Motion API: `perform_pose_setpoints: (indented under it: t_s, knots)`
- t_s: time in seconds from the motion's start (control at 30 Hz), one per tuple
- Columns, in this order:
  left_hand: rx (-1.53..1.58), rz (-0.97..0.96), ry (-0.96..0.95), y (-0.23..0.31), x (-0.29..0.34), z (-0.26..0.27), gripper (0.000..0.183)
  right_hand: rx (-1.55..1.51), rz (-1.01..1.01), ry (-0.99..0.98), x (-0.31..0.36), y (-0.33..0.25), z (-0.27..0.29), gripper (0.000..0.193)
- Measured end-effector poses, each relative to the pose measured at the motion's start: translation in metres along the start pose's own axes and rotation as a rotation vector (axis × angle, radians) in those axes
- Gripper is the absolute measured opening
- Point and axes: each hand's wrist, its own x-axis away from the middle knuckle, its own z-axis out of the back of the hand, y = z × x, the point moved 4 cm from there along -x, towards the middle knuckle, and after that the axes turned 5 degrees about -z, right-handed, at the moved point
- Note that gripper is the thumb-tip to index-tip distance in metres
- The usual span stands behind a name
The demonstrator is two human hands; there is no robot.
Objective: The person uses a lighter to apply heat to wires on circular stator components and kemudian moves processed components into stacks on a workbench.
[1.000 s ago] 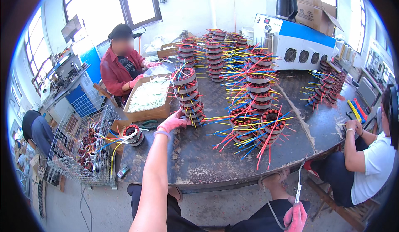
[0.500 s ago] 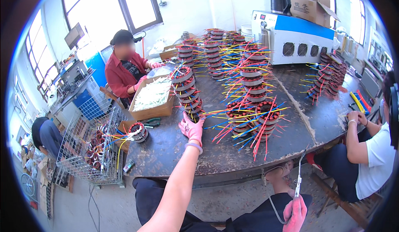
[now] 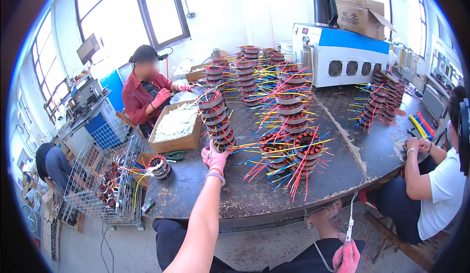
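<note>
My left hand [image 3: 215, 159], in a pink glove, reaches to the foot of a leaning stack of motor stators [image 3: 214, 110]. Its fingers curl around the lowest stator. Red, blue and yellow lead wires stick out from the stack. Low at the right, above my lap, my right hand [image 3: 346, 257], also gloved in pink, is closed around a slim pen-like tool [image 3: 349, 230]. A thin cable runs upward from that tool; its exact kind is unclear. Just right of my left hand, further wired stators [image 3: 308, 150] stand in piles on the dark table [image 3: 235, 189].
A lone stator [image 3: 159, 167], green-handled pliers [image 3: 175, 156] and a carton of pale slips [image 3: 176, 131] lie at the left. Beside the table stands a wire cage [image 3: 105, 189] holding stators. A blue-white machine [image 3: 342, 57] sits behind. Co-workers sit at far left and right.
The view has tilted slightly, so the scene sits lower. My left hand has shifted a little around the stack's foot. The far-left co-worker's hand has risen from the carton. My right hand keeps the tool.
</note>
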Motion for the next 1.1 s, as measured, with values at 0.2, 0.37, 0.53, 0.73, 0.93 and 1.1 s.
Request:
perform_pose_setpoints:
  t_s: [0.2,0.37,0.53,0.73,0.93,1.1]
  knots:
    - [0.029,-0.151,-0.182,-0.012,-0.034,0.005,0.113,0.039,-0.002,0.055,-0.005,0.000,0.001,0.037]
    - [0.188,-0.218,-0.245,-0.023,-0.049,-0.007,0.113,0.074,-0.017,0.096,-0.006,-0.009,-0.006,0.038]
    - [0.221,-0.269,-0.291,-0.042,-0.069,-0.001,0.116,0.083,0.012,0.067,-0.009,-0.010,-0.010,0.038]
    - [0.243,-0.014,-0.010,-0.012,0.001,0.019,0.114,0.025,0.020,0.062,-0.011,-0.005,-0.004,0.040]
    - [0.628,-0.082,-0.241,0.018,0.063,0.012,0.041,-0.003,0.056,0.003,-0.013,0.005,0.013,0.039]
    - [-0.191,-0.746,0.025,0.043,0.054,0.004,0.025,-0.037,0.037,0.003,-0.010,0.003,0.021,0.039]
